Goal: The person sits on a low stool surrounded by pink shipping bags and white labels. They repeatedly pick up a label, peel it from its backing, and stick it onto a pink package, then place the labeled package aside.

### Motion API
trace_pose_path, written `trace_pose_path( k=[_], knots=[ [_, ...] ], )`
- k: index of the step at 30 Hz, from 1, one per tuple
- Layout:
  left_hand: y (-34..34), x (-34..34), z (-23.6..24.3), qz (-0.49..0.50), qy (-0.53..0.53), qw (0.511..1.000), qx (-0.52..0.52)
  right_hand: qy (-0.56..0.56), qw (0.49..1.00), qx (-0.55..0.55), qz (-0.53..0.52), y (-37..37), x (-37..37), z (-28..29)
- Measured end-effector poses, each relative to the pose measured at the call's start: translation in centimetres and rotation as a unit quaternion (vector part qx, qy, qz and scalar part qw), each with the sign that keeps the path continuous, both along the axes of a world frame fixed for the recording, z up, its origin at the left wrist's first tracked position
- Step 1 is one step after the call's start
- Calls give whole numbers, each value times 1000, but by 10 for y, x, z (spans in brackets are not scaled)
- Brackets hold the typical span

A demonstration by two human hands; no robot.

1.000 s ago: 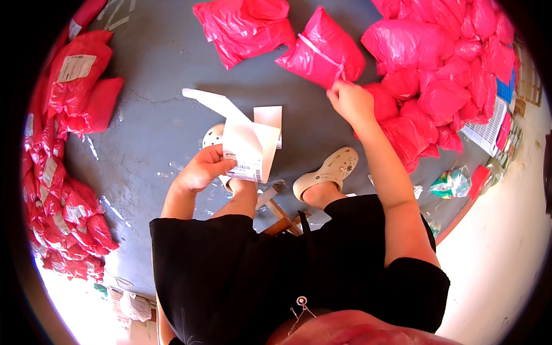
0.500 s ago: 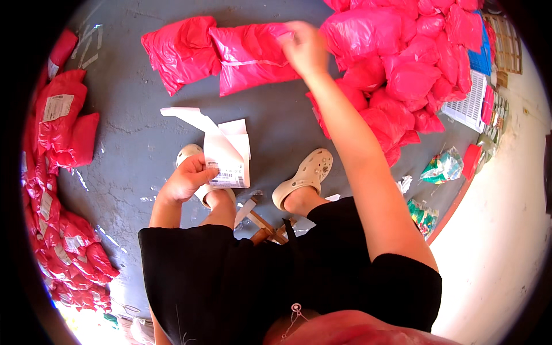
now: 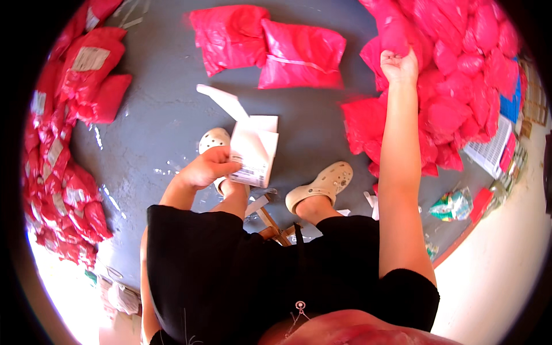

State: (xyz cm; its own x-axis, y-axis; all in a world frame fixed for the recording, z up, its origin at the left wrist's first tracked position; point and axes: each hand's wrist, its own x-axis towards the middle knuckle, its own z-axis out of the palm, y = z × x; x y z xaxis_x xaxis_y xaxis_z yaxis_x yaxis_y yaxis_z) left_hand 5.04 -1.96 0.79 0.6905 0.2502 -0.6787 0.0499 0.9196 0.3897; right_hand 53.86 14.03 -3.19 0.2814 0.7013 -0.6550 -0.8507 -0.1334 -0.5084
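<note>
My left hand (image 3: 206, 168) pinches a small stack of white label sheets (image 3: 253, 146) above my left foot, with one strip curling away at the far end. Barcode printing shows near the thumb. At the far right, my right hand (image 3: 401, 66) has its fingers curled in on a pink plastic parcel (image 3: 397, 35) at the edge of a big heap. Two more pink parcels lie side by side on the floor ahead: a left one (image 3: 230, 37) and a right one (image 3: 302, 56) with a pale strip across it.
The heap of pink parcels (image 3: 448, 112) fills the far right, beside a white plastic crate (image 3: 491, 146). Labelled pink parcels (image 3: 92, 57) line the left side. A wooden stool (image 3: 270, 224) stands between my legs. A green-and-white bag (image 3: 451, 204) lies by the wall.
My right hand has moved right, from the right one of the two floor parcels to the heap, and closed on a parcel there. The view has shifted left; the left hand keeps its label sheets.
</note>
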Motion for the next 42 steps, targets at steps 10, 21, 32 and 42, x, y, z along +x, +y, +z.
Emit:
trace_pose_path(
  k=[10, 21, 32, 42],
  knots=[
    [7, 13, 6, -18, -62, 998, -7, -335, 892, 10, 304, -6, -224, -23],
    [12, -32, -3, 133, -64, 988, 50, -809, 308, -249, 434, -215, -63, -34],
    [3, -52, 19, 214, -136, 964, 85, -777, 210, -273, 527, -231, -16, -70],
    [-3, -102, 22, 298, -126, 943, 82, -196, 942, -33, 270, -223, -8, 67]
  ],
)
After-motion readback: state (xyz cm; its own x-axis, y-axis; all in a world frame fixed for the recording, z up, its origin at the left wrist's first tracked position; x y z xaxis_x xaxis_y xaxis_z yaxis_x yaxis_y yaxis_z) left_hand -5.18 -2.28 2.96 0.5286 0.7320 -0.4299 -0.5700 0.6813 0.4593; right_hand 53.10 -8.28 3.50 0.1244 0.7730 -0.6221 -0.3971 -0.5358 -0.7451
